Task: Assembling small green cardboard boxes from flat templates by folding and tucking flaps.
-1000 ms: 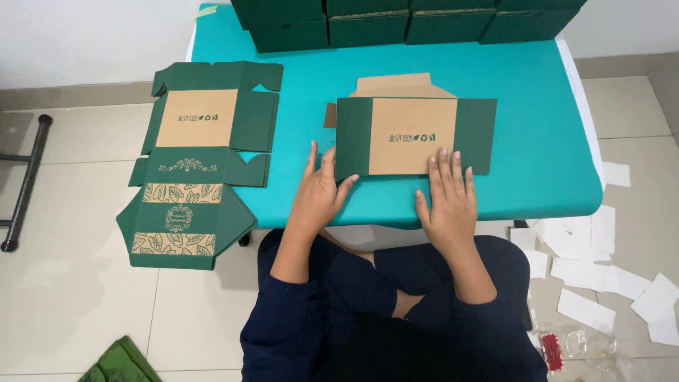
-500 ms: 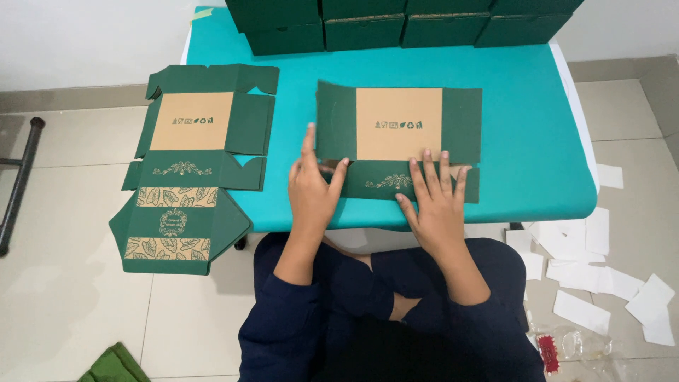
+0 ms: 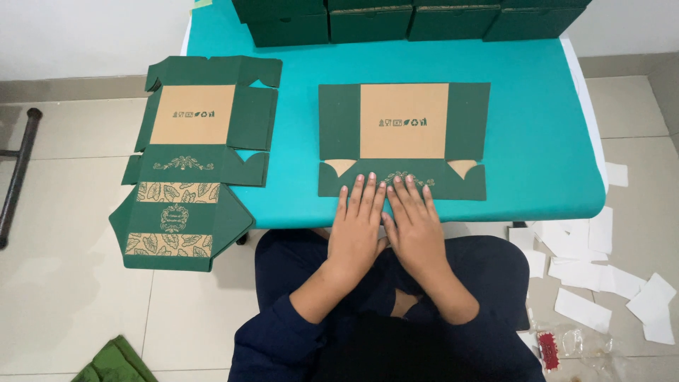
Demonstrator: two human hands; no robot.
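A flat dark green cardboard box blank with a tan centre panel lies on the teal table. Its near flap is folded over. My left hand and my right hand lie side by side, palms down with fingers together, pressing that near flap at the table's front edge. Neither hand grips anything.
A stack of unfolded green box blanks hangs over the table's left edge. Several assembled green boxes line the back edge. White paper scraps litter the floor at the right. A black metal bar stands at the far left.
The blank has been folded and slid nearer. My hands moved from its two sides to the middle of the near flap and now press it together.
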